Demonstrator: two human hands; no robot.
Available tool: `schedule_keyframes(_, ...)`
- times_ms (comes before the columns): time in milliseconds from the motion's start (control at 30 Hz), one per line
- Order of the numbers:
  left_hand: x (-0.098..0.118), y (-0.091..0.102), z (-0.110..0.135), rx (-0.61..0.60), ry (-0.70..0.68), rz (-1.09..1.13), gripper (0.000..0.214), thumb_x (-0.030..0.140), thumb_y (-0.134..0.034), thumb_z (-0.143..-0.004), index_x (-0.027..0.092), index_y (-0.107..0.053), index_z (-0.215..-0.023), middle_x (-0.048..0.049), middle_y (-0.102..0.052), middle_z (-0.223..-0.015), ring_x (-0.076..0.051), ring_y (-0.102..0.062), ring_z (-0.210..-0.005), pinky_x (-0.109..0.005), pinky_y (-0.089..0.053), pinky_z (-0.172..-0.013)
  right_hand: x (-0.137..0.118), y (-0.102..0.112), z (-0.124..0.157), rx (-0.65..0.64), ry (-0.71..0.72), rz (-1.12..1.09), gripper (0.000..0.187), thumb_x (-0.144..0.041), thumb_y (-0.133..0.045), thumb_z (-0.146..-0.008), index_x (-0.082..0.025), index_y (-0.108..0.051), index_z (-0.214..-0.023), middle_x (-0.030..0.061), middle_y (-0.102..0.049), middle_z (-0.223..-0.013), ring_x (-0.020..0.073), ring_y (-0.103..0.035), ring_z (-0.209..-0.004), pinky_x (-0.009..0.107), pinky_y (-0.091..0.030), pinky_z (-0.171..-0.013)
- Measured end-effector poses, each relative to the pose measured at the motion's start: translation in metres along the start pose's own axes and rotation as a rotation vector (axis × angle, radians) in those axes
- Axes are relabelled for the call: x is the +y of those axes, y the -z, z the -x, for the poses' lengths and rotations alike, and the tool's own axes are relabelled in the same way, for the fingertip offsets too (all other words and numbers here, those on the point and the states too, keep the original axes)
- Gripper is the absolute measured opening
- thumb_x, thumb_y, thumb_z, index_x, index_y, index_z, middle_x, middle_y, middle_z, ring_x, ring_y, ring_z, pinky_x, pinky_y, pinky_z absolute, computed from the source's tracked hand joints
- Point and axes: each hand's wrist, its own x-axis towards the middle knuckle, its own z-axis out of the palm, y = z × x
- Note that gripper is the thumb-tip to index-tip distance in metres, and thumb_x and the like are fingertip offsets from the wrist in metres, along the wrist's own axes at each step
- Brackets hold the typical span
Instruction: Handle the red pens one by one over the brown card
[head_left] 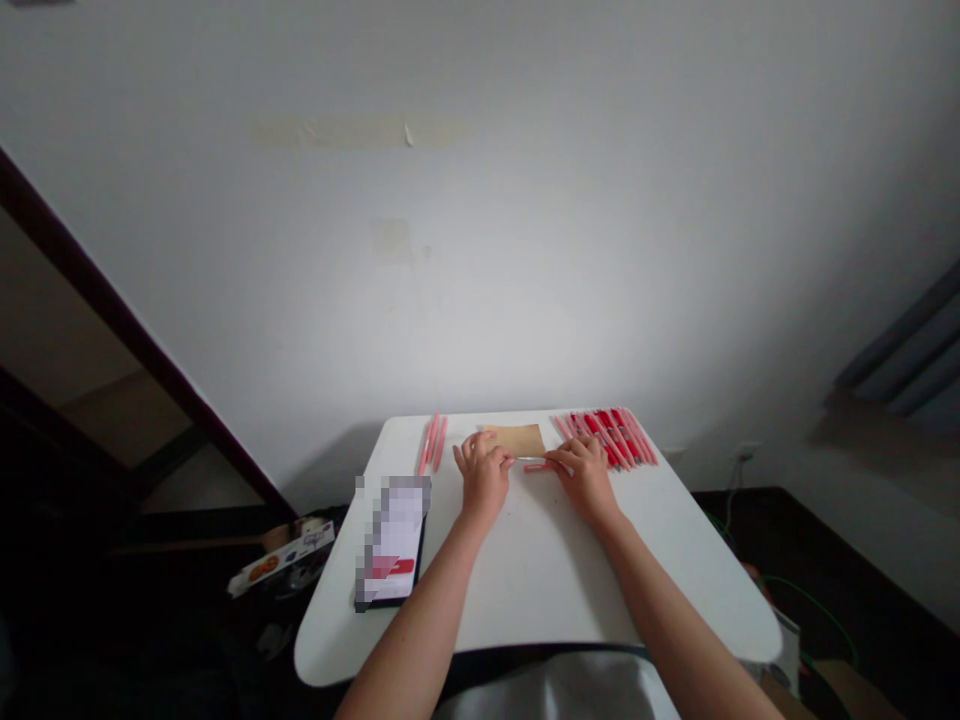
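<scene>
Over the far middle of the white table, my left hand [484, 472] and my right hand [588, 474] face each other. A thin pale rod [529, 459], like part of a pen, spans the gap, one end pinched in the fingertips of each hand. Just below it a short pink pen piece [535, 467] lies near my right fingers, which partly hide it. Behind the rod is a brown piece of paper or card [517, 439]. Beyond my right hand lies a row of several pink and red pens [619, 440].
Two pink pens [433, 445] lie at the table's far left. A phone [394, 545] with a lit screen, partly blurred out, rests near the left edge of the white table [547, 590]. A pale wall [480, 300] rises behind. Boxes and clutter [289, 555] stand on the floor at left.
</scene>
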Motion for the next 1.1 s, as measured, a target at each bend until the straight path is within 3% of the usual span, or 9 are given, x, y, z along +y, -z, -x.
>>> schedule_keyframes(800,0.0005,-0.0004,0.0014,0.001,-0.074,-0.001,0.004,0.023,-0.068,-0.077,0.025,-0.07,-0.076,-0.0045,-0.056,-0.124,-0.028,-0.041,-0.124,-0.063,-0.022,-0.111,-0.0032,0.0003,0.0001,-0.015,0.02,-0.004,0.015,-0.033,-0.062,-0.087,-0.035,-0.074,-0.095,0.0047,-0.065,-0.092,0.0243,-0.046,-0.099,0.039,-0.035,-0.083)
schedule_keyframes(1100,-0.0006,-0.0019,0.001,-0.029,-0.08,0.029,0.004,0.024,-0.067,-0.078,0.027,-0.071,-0.078,-0.004,-0.057,-0.123,-0.026,-0.042,-0.123,-0.059,-0.024,-0.11,-0.0035,-0.0023,0.0004,-0.04,0.035,-0.017,0.016,-0.034,-0.061,-0.088,-0.033,-0.074,-0.097,0.0064,-0.064,-0.09,0.0251,-0.048,-0.098,0.04,-0.037,-0.084)
